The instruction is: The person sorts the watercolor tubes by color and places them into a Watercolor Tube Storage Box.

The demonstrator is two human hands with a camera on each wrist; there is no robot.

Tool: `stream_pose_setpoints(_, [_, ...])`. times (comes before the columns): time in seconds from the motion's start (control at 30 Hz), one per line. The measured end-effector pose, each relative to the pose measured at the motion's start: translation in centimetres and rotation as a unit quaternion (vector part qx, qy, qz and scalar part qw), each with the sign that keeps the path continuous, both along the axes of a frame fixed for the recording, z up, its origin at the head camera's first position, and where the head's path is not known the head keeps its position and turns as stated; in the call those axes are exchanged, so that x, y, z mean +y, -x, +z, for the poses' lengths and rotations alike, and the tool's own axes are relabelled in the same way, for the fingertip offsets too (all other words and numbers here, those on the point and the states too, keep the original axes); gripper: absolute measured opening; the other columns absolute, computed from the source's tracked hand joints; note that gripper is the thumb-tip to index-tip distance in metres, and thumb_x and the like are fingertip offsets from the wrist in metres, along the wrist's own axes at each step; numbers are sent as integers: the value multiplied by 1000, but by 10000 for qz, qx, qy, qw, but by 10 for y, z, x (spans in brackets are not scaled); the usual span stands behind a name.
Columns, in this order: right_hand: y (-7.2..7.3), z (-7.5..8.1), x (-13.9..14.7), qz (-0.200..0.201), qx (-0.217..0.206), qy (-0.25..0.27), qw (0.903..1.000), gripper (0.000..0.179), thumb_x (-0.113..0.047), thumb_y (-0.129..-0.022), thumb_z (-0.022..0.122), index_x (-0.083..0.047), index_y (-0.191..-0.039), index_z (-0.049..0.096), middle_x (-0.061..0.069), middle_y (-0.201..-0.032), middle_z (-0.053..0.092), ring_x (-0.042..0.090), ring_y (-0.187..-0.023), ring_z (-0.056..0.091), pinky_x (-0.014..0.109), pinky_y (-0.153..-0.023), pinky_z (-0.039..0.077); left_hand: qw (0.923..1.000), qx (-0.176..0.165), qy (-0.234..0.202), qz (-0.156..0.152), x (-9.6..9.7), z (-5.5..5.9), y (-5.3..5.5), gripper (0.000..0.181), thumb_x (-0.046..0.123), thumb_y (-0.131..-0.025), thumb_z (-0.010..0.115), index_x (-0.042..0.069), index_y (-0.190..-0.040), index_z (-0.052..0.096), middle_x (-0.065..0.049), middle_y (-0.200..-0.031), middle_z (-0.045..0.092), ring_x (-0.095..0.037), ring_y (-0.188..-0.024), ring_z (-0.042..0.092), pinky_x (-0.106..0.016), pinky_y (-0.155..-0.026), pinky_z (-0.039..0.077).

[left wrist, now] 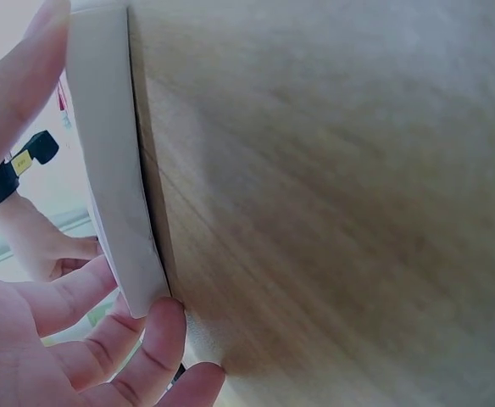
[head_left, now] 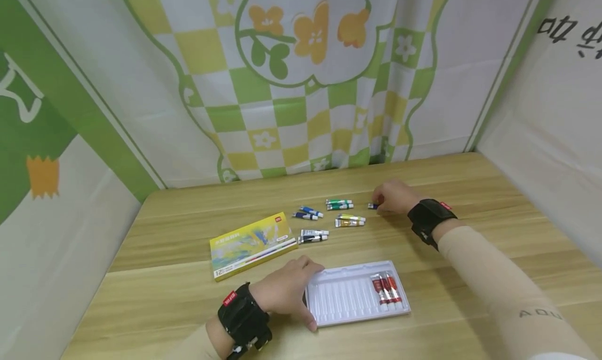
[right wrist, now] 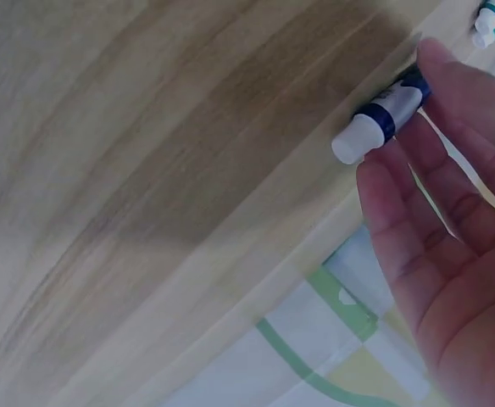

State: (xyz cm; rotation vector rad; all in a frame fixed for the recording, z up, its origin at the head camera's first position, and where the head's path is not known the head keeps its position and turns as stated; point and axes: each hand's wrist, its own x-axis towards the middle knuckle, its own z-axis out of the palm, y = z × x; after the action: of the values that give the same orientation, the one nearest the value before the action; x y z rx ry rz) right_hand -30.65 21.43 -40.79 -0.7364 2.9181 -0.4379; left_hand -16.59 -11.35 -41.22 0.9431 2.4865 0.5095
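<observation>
My left hand (head_left: 289, 284) grips the left end of a white plastic tray (head_left: 345, 297), thumb at its near corner and fingers at the far one. The left wrist view shows the tray's pale end wall (left wrist: 112, 153) between thumb and fingertips. Several red-toned paint tubes (head_left: 386, 289) lie side by side in the tray's right slots. Farther back on the right, my right hand (head_left: 396, 197) pinches a dark blue paint tube (right wrist: 392, 112) between thumb and fingers, close to the tabletop. The tube's white cap points out of the hand.
Left of the tray lies a yellow paint box (head_left: 254, 245). Paint tubes rest in pairs on the wooden table (head_left: 178, 224): green (head_left: 339, 204), blue (head_left: 308, 213), yellow and ochre (head_left: 350, 221), silver-white and black (head_left: 313, 236). A checked curtain (head_left: 291, 114) hangs behind the table.
</observation>
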Motion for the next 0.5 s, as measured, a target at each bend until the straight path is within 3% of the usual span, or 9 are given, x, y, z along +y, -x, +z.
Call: stream_pose_setpoints(0.5, [-4,2,1,189,-225,-46,9996,12,4,-82,76,-2,-92,76,3,-83,67,19,-78,59,40,-75,51,10000,-63,59,43,1,-2,2,108,45,-57,99,6,-146,51,-7,-133,54,-21,-117,51,-38,-100,49])
